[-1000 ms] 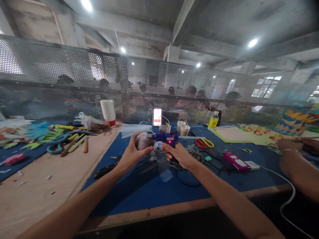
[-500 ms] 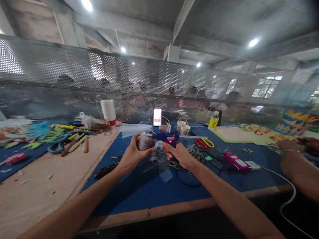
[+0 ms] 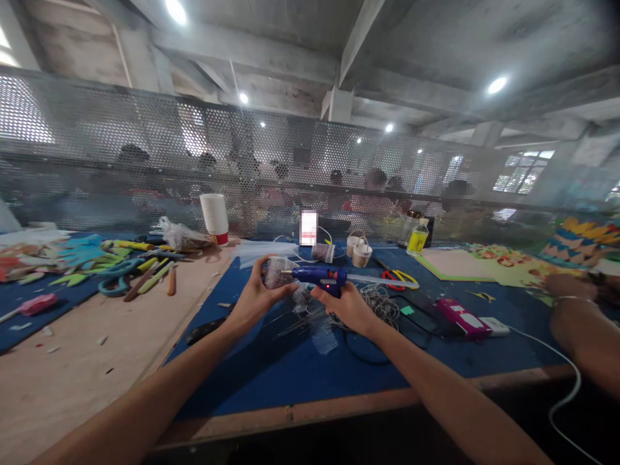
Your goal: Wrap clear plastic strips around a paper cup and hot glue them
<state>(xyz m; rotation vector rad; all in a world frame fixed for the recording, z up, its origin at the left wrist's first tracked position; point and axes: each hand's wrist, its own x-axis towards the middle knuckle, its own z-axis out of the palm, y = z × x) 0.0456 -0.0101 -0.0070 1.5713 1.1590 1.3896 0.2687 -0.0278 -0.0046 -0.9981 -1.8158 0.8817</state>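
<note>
A blue hot glue gun (image 3: 317,276) is gripped by its handle in my right hand (image 3: 349,309); a small red light glows on its side and a long clear glue stick (image 3: 382,280) sticks out of its back. My left hand (image 3: 259,294) curls around a small roundish cup-like thing (image 3: 279,274), greyish and partly clear, whose exact kind I cannot make out. The gun's nozzle points left at this piece, touching or very close to it. Beneath my hands lie a tangle of grey cord (image 3: 380,305) and clear plastic strips (image 3: 324,332) on the blue mat (image 3: 252,381).
Red-and-yellow scissors (image 3: 404,279), two small baskets (image 3: 361,252), a spool (image 3: 323,252) and a lit phone (image 3: 309,227) stand beyond. A purple box (image 3: 462,318) with a white cable is right, near another person's arm (image 3: 576,323). Stacked paper cups (image 3: 214,218) and tools (image 3: 119,276) lie left.
The glue gun has turned so its nozzle meets the held piece more from the side, and the glue stick tilts lower at its far end. My left hand has rotated the piece slightly.
</note>
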